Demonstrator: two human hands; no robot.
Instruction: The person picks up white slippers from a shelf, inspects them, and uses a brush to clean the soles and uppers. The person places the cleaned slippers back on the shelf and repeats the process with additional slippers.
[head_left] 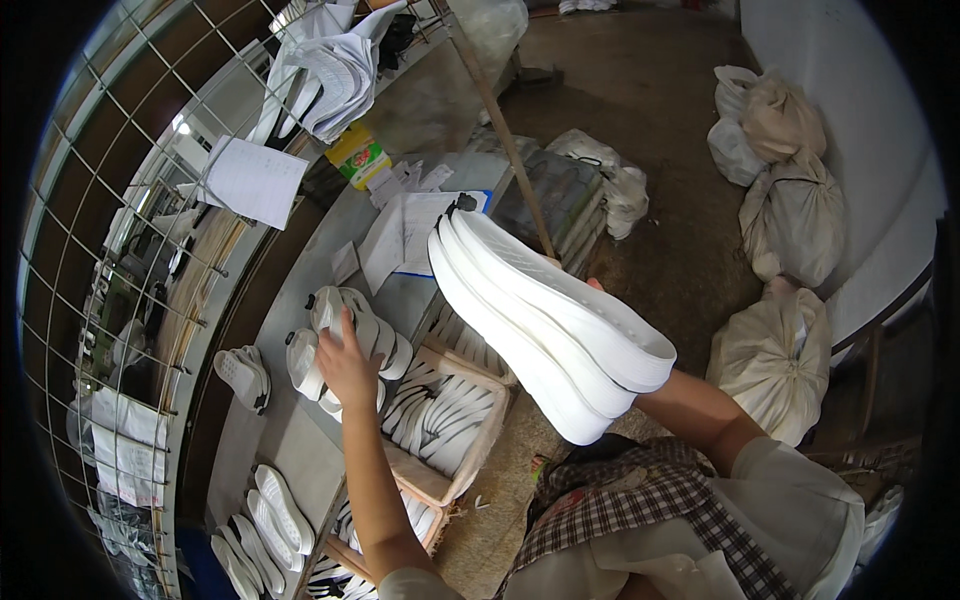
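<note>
A stack of white shoe soles (540, 320), at least two, is held up and tilted in front of me by my right hand (597, 286). Most of that hand is hidden behind the soles; only bits of the fingers show at their far edge. On the grey table, my left hand (347, 368) reaches over a cluster of white soles (373, 325). Its fingers are spread and touch the soles, with no firm grip visible. Small black pieces show at the tips of some soles.
More soles (242, 375) lie on the table (310, 440), with several (265, 530) near its front end. Boxes (470, 440) of white strips stand beside it. A clipboard (425, 230), papers and a wire grid (110, 130) are beyond. Tied sacks (775, 360) line the right wall.
</note>
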